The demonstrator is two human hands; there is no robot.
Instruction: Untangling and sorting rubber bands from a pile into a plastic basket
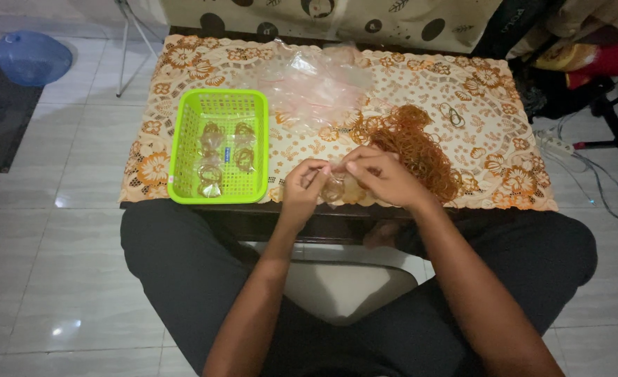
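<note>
— What are the hands busy with?

— Both meet at the near edge of the table (511, 157), over a small clear plastic bag (337, 187). The left hand (303, 183) has its fingers curled shut, pinching the bag's thin, crinkled film at one side. The right hand (386, 178) closes on the other side, fingertips bent onto the bag's top. The film is glossy and see-through; whether anything sits inside it, I cannot tell.

— And what lies beside them?

— Just behind the right hand there is a loose heap of rubber bands (414, 146), orange-brown, thin loops tangled into a wiry mound. A few stray bands (452, 114), darker, lie apart toward the far right.

— The green thing?

— A rectangular basket (183, 146) of bright lime plastic, its walls and floor a perforated grid. Inside lie several small filled bags (225, 153), clear and shiny, each showing a coil of brownish bands.

— Anything else on the table?

— A pile of empty clear bags (316, 80) at the far middle, limp and wrinkled. The tablecloth (490, 84) is lace-like, cream with orange flower patterns. The person sits with dark trousers (176, 265) over a pale tiled floor (57, 279).
</note>
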